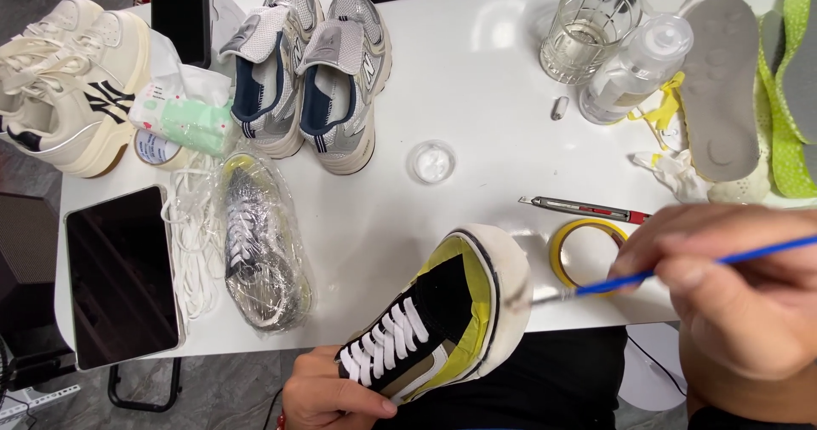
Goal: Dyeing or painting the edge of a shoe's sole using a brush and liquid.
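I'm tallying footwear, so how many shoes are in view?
6: black lace-up sneaker in the left hand; plastic-wrapped sneaker; two grey mesh trainers; two cream sneakers. Others may be out of frame.

1. Both hands are bare: the left hand (328,393) and the right hand (732,289) wear no gloves and no rings that show.
2. A thin red band shows at the left wrist, at the bottom edge of the view.
3. A dark sleeve edge shows at the right wrist.
4. Black clothing covers the lap.
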